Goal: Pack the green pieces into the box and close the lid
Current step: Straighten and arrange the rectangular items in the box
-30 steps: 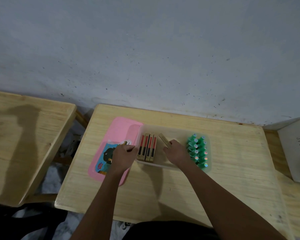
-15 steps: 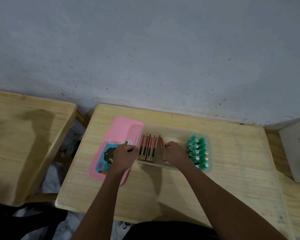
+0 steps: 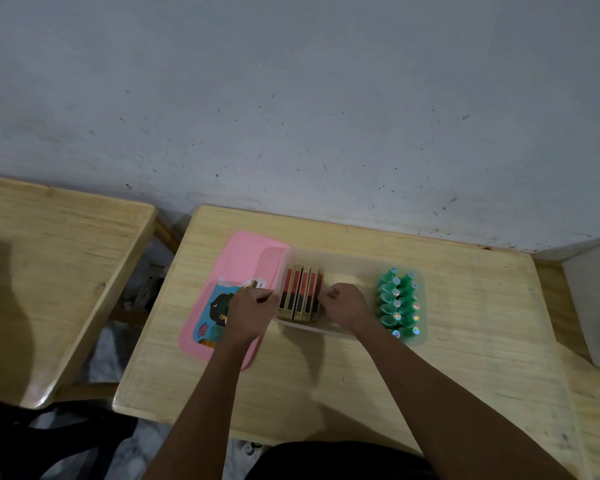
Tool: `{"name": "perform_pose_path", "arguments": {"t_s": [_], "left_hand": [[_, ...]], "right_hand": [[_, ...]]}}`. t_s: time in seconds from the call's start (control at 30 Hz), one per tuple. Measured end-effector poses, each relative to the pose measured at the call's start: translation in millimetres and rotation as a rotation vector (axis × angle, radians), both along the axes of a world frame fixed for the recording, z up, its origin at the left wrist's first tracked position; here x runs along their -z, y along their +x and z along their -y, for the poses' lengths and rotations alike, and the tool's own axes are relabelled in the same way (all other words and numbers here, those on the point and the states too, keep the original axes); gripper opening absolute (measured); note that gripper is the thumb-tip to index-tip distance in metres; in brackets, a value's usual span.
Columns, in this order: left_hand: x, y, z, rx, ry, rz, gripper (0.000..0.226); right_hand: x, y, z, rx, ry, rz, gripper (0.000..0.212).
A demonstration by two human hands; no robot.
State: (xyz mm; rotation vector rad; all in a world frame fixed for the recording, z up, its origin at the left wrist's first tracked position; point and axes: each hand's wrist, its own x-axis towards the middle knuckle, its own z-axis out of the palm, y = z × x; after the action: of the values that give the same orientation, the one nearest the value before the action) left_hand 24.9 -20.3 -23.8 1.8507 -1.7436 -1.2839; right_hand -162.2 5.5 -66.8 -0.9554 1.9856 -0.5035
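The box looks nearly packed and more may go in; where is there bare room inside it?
Inside the box, the bare patch lies between the red-and-tan pieces and the green pieces, behind the right hand. The left end and right end are crowded.

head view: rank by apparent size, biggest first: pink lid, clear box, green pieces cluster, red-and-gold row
1. clear box
2. pink lid, partly hidden, close to the box
3. green pieces cluster
4. red-and-gold row, close to the cluster; unsure
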Motion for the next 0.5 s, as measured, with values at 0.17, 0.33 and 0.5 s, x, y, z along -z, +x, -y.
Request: {"name": "perform_pose_path", "arguments": {"t_s": [0.17, 0.33, 0.5], "left_hand": [[2.8, 0.4, 1.1, -0.002, 0.001, -0.001, 0.021], [1.9, -0.7, 0.3, -0.009, -0.02, -0.014, 0.015], [4.8, -1.1, 1.1, -0.02, -0.031, 0.03, 0.027]], "right_hand": [[-1.7, -0.4, 0.5, 0.006, -0.013, 0.028, 0.023], [-3.9, -7.7, -1.4, -0.119, 0.026, 0.031, 0.032], [-6.2, -9.0, -4.3, -0.181, 0.044, 0.045, 0.033]]}}
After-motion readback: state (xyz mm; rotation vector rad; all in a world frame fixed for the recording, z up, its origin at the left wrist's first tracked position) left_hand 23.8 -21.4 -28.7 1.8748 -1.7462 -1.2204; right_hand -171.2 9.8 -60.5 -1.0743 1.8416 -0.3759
